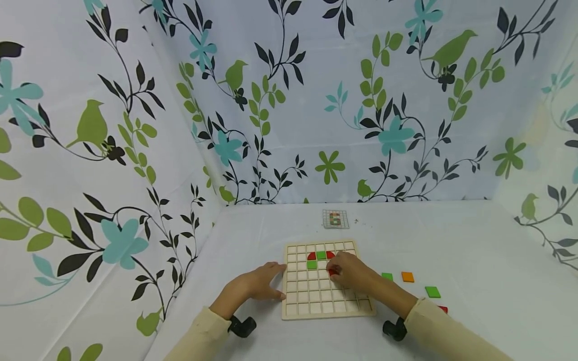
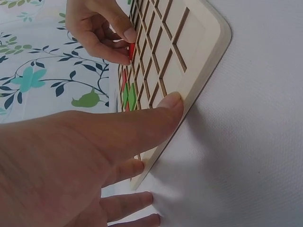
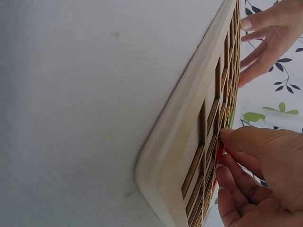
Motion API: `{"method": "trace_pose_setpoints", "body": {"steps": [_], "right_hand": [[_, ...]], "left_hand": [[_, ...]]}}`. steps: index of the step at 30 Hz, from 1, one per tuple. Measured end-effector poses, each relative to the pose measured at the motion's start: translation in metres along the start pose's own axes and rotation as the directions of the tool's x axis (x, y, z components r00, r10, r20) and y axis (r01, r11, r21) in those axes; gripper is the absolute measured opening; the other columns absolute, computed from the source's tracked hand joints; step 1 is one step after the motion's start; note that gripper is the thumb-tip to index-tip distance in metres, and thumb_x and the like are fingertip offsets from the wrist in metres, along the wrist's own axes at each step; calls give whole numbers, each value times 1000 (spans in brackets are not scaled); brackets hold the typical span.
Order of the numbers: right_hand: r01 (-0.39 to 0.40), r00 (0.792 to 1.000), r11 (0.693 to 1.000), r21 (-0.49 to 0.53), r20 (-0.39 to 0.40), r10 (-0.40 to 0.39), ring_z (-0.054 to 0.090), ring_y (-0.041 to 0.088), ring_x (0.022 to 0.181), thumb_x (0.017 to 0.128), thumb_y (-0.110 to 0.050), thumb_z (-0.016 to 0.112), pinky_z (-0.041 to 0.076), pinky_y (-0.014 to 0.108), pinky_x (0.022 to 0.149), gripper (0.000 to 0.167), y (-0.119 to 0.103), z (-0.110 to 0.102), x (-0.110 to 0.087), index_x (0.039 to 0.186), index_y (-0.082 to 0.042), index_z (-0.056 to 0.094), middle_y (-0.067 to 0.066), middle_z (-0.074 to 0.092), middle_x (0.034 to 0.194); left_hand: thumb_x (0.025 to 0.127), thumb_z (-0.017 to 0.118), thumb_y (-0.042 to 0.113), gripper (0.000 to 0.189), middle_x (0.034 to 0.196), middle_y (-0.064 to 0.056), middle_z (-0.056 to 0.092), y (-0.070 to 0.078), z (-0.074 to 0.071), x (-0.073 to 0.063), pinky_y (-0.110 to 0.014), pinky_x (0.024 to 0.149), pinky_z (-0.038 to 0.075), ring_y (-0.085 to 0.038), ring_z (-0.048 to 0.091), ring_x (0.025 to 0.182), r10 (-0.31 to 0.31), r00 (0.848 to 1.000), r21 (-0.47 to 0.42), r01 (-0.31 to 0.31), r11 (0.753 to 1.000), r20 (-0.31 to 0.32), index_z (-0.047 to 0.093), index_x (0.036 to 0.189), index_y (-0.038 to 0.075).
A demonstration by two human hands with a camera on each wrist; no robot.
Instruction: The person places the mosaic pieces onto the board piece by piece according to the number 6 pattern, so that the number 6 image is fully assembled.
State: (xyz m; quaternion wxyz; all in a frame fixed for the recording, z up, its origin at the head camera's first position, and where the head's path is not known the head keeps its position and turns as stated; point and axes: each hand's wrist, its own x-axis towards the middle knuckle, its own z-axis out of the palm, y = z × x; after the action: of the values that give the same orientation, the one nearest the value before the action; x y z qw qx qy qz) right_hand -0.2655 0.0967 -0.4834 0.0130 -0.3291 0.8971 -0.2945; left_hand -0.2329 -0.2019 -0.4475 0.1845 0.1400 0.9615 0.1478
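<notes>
A wooden grid board [image 1: 307, 311] lies flat on the white table. My left hand [image 1: 261, 282] rests at the board's left edge, its thumb [image 2: 168, 106] on the rim and the other fingers spread along the side. Over the grid, my right hand [image 1: 351, 271] pinches a red tile [image 1: 332, 272] between thumb and fingers. In the left wrist view this red tile [image 2: 132, 51] stands on edge at the squares. Set in the upper rows are a rounded red tile [image 1: 311, 256], a green tile [image 1: 321, 255], another red tile [image 1: 330, 254] and a second green tile [image 1: 312, 264].
Behind the board lies a small pattern card [image 1: 335, 219] with a coloured grid picture. Right of the board are loose tiles: an orange one [image 1: 408, 277], a green one [image 1: 432, 292], and a red one [image 1: 443, 309] partly behind the right sleeve. A patterned curtain [image 1: 289, 125] hangs behind.
</notes>
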Motion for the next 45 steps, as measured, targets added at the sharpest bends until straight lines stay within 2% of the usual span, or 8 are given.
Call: {"method": "trace_pose_setpoints", "body": {"steps": [6, 10, 17, 21, 25, 30, 37, 45], "right_hand": [[26, 1000, 1000, -7, -4, -26, 56, 14, 90, 94, -7, 79, 55, 30, 80, 16, -1, 0, -2, 109, -3, 75, 2, 64, 99], [49, 999, 999, 3, -8, -49, 62, 21, 94, 94, -5, 78, 57, 33, 81, 19, -2, -6, -3, 112, -1, 75, 6, 67, 102], [-75, 997, 993, 88, -13, 77, 63, 22, 104, 98, -11, 75, 57, 36, 88, 23, 3, -21, -13, 120, -4, 73, 5, 67, 114], [-63, 997, 994, 89, -46, 67, 63, 21, 102, 99, -11, 75, 57, 33, 85, 21, 13, -27, -22, 119, -6, 73, 5, 68, 113], [-85, 993, 994, 65, -71, 90, 62, 19, 101, 97, -13, 76, 58, 38, 88, 22, 24, -36, -33, 119, -7, 73, 3, 69, 112], [-161, 981, 986, 44, -98, 164, 63, 19, 102, 96, -13, 79, 58, 48, 95, 24, 31, -56, -47, 118, -7, 74, 3, 70, 111], [-229, 963, 971, 69, -130, 236, 66, 26, 105, 97, -15, 78, 60, 51, 97, 28, 50, -86, -73, 122, -3, 72, 11, 71, 115], [-314, 941, 946, 82, -107, 322, 66, 27, 108, 97, -20, 78, 61, 48, 95, 33, 79, -94, -105, 125, -5, 71, 10, 72, 120]], "left_hand": [[91, 85, 37, 84, 167, -18, 39, 0, 0, -1, -57, 123, 37, -37, 38, 154, 6, 1000, -6, -6, 1000, 8, 45, 160, 11], [91, 85, 38, 84, 167, -17, 38, 1, -2, -1, -58, 123, 37, -36, 38, 155, -2, 1000, -10, 2, 1000, 12, 44, 161, 13], [91, 85, 37, 84, 167, -16, 38, 2, -2, -2, -58, 123, 37, -36, 37, 155, -1, 1000, -12, 2, 1000, 13, 44, 161, 13], [91, 85, 36, 84, 167, -18, 38, 1, -1, -3, -58, 123, 37, -37, 38, 155, 5, 1000, -9, -4, 1000, 9, 45, 160, 11], [91, 85, 35, 83, 166, -18, 39, 0, -2, -4, -57, 123, 36, -37, 38, 154, 13, 1000, -2, -13, 1000, 3, 45, 160, 10], [91, 84, 36, 83, 167, -18, 38, 1, -3, -4, -58, 123, 37, -37, 38, 154, 15, 1000, -2, -15, 1000, 4, 44, 160, 11], [91, 85, 36, 84, 167, -19, 37, 2, -4, -4, -60, 122, 37, -39, 37, 154, 5, 1000, -18, -5, 1000, 2, 44, 161, 12], [92, 84, 37, 84, 168, -17, 37, 2, -2, -3, -60, 122, 37, -38, 37, 155, -5, 1000, -22, 5, 1000, 8, 44, 161, 13]]}}
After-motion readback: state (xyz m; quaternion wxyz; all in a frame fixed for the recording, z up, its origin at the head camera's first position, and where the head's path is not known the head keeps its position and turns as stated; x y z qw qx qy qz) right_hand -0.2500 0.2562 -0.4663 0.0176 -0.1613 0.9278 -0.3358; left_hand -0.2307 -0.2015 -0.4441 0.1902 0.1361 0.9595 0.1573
